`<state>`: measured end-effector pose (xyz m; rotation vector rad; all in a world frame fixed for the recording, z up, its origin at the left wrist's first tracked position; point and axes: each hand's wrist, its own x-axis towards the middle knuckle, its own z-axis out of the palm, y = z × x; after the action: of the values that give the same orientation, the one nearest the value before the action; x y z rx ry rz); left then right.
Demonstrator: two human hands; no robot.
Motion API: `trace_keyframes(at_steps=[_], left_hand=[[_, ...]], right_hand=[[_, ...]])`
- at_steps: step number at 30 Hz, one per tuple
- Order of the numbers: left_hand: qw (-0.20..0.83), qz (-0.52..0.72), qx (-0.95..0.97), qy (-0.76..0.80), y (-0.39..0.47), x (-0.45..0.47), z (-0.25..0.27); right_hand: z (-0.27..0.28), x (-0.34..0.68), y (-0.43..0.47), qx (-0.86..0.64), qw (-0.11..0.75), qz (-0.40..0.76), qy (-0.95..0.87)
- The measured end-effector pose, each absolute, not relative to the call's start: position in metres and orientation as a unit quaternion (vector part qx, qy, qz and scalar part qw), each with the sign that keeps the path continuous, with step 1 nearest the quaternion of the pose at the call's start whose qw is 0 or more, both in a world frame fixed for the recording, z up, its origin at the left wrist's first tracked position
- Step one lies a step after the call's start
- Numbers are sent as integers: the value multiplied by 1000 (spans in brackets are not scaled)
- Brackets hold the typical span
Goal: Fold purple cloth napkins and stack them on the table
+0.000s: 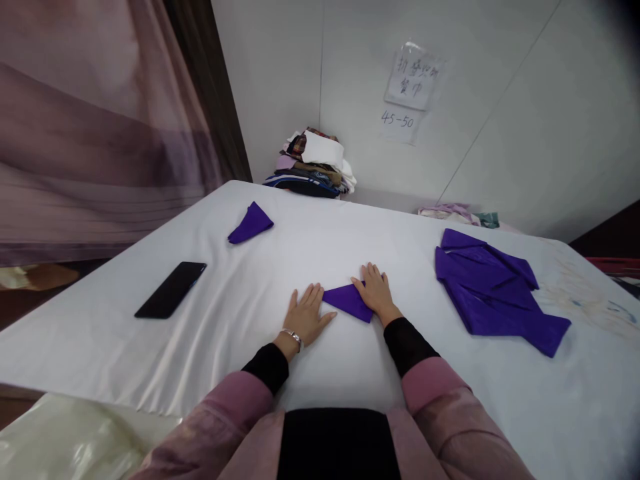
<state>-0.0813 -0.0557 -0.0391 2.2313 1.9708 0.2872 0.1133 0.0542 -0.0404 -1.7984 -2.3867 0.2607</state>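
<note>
In front of me a purple cloth (pixel 346 299), folded into a triangle, lies flat on the white-covered table (pixel 320 233). My right hand (pixel 374 291) rests over its right end, fingers stretched out and palm down. My left hand (pixel 307 317) lies flat on the tabletop at the cloth's left point, its fingers spread and close to the tip; whether they touch it I cannot tell. A second purple cloth (pixel 253 223), folded into a narrow shape, is farther back on the left. To the right sits a loose heap of purple cloths (pixel 487 287), creased and overlapping.
A black phone (pixel 171 290) lies on the left of the table. Behind the far edge is a stack of folded clothes (pixel 315 163), with more fabric (pixel 457 213) to its right. Handwritten paper signs (pixel 411 79) hang on the wall. A pink curtain (pixel 110 120) hangs at left.
</note>
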Motion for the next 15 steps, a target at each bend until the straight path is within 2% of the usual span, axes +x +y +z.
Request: trace_keyframes(at_steps=[8, 15], left_hand=[[88, 117, 679, 720, -64, -99, -34], [158, 294, 661, 673, -39, -87, -26]], right_hand=[[-41, 114, 55, -594, 78, 89, -796], [-39, 112, 52, -590, 93, 77, -798]])
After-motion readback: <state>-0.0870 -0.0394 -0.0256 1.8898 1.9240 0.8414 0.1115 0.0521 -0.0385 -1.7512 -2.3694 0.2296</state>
